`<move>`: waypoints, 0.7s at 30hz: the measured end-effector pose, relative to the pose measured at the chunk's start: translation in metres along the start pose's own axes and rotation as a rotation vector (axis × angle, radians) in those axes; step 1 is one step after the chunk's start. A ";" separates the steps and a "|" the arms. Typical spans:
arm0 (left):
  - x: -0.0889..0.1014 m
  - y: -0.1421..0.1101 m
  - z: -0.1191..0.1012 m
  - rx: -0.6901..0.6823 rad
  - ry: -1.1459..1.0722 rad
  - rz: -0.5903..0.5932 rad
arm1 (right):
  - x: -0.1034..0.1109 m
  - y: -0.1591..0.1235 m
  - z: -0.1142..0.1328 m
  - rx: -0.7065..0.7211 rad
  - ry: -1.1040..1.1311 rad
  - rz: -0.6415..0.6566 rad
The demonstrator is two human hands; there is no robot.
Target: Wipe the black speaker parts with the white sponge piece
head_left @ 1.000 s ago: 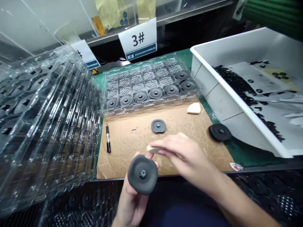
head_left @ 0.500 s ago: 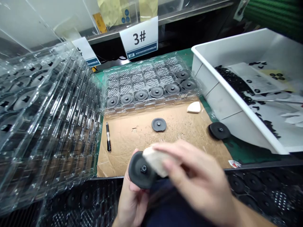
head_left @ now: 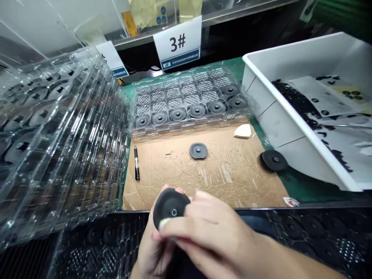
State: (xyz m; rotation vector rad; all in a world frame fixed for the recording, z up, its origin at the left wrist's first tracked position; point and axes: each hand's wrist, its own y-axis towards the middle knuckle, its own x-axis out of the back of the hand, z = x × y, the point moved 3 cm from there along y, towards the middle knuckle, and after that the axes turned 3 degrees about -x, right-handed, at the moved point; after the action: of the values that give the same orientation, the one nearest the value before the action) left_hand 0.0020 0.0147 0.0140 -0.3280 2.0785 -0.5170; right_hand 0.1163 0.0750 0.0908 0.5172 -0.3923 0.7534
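My left hand (head_left: 158, 244) is closed around a black rounded disc (head_left: 165, 203) with a small raised stud, held tilted above the near edge of the cardboard. My right hand (head_left: 215, 232) is curled over the disc's right side, its thumb against the lower face near the stud. The right fingers are bent, and whatever lies under them is hidden; the white wedge-shaped sponge seen there earlier does not show. Beyond the hands, a similar disc (head_left: 198, 150) lies on the cardboard (head_left: 171, 174). A second white wedge (head_left: 243, 131) rests near the clear tray.
A clear tray (head_left: 177, 128) holds several discs in its pockets. Stacked clear trays (head_left: 87, 155) rise at left, beside a pen (head_left: 136, 164). At right stands a grey-white bin (head_left: 302, 135) of black scraps, with dark discs (head_left: 273, 160) by its base. More trays sit below the table edge.
My right hand has shifted left and down over the disc, and the white sponge has gone out of sight. The disc has turned in my left hand. The view has shifted slightly.
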 end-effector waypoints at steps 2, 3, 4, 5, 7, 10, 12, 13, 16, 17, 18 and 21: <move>0.002 0.001 -0.001 0.003 0.017 0.091 | 0.009 -0.010 -0.004 -0.104 0.000 0.067; 0.003 0.002 -0.001 0.018 0.008 0.133 | 0.014 -0.014 -0.008 -0.155 -0.040 0.051; 0.003 0.002 0.000 0.038 0.002 0.154 | 0.019 -0.015 -0.011 -0.181 -0.096 0.011; 0.003 0.003 0.001 0.062 0.000 0.153 | 0.023 -0.015 -0.015 -0.182 -0.155 -0.039; 0.001 0.001 0.002 0.104 0.000 0.119 | 0.026 -0.011 -0.023 -0.130 -0.230 -0.121; -0.005 -0.003 0.000 0.124 -0.008 0.093 | 0.021 -0.008 -0.045 -0.165 -0.155 -0.204; -0.004 -0.004 -0.001 0.115 -0.015 0.106 | 0.013 -0.016 -0.062 -0.317 -0.057 -0.234; -0.002 -0.004 -0.001 0.104 -0.017 0.113 | 0.006 -0.024 -0.070 -0.401 -0.015 -0.229; 0.007 -0.002 0.001 0.078 -0.029 0.121 | -0.015 -0.055 -0.086 -0.564 0.080 -0.159; 0.008 -0.001 0.002 0.080 -0.032 0.115 | -0.020 -0.064 -0.089 -0.594 0.097 -0.139; 0.008 -0.001 0.002 0.089 -0.030 0.101 | -0.022 -0.071 -0.090 -0.618 0.104 -0.125; 0.003 -0.001 0.003 0.122 -0.002 0.040 | -0.014 -0.077 -0.085 -0.669 0.087 -0.137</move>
State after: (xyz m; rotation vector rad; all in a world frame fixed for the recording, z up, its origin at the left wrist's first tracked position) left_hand 0.0035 0.0121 0.0108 -0.2154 2.0375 -0.6161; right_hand 0.1760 0.0685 -0.0076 -0.1168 -0.4925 0.4691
